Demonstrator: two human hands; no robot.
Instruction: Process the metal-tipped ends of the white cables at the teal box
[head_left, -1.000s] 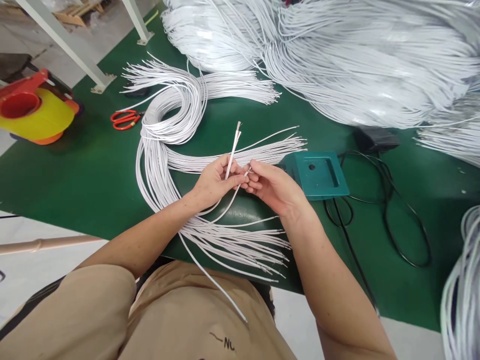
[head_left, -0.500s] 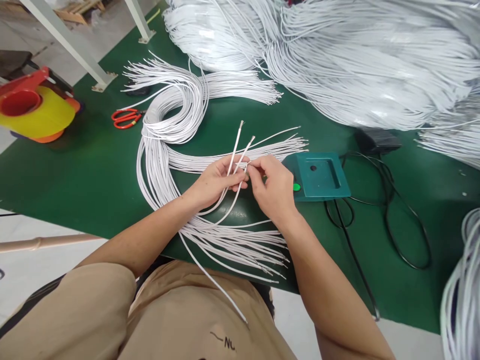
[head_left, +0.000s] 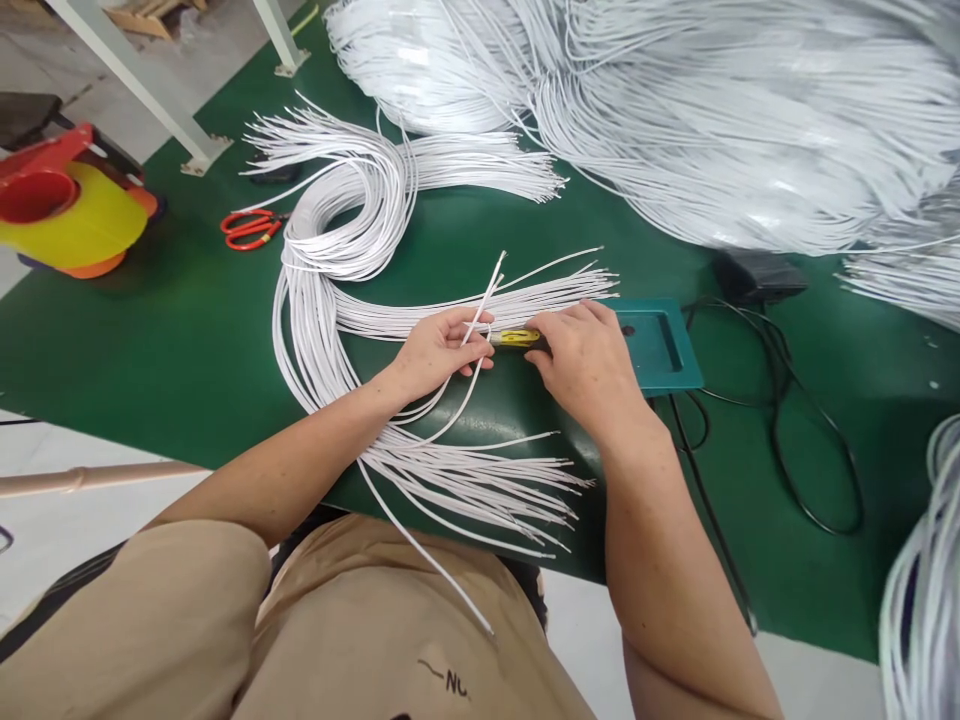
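Observation:
My left hand (head_left: 439,350) is closed on a couple of thin white wires (head_left: 489,290) whose stripped ends stick up and away from me. My right hand (head_left: 589,360) lies just to the right of it, fingers curled over a small yellow and black tool (head_left: 516,338) that points at the wires. Both hands hover over a looped bundle of white wires (head_left: 330,250) on the green table (head_left: 150,340). More cut wire ends (head_left: 487,490) fan out below my hands at the table's near edge.
A teal box with a recessed top (head_left: 660,345) sits right behind my right hand, with black cables (head_left: 780,420) trailing from it. Red scissors (head_left: 247,227) lie at the left. Big heaps of white wire (head_left: 712,110) fill the far side. A yellow and red tape dispenser (head_left: 67,210) stands far left.
My right hand let go of the wire ends, moved a little right and closed over the yellow tool. The left hand kept its wires, which now lean closer together.

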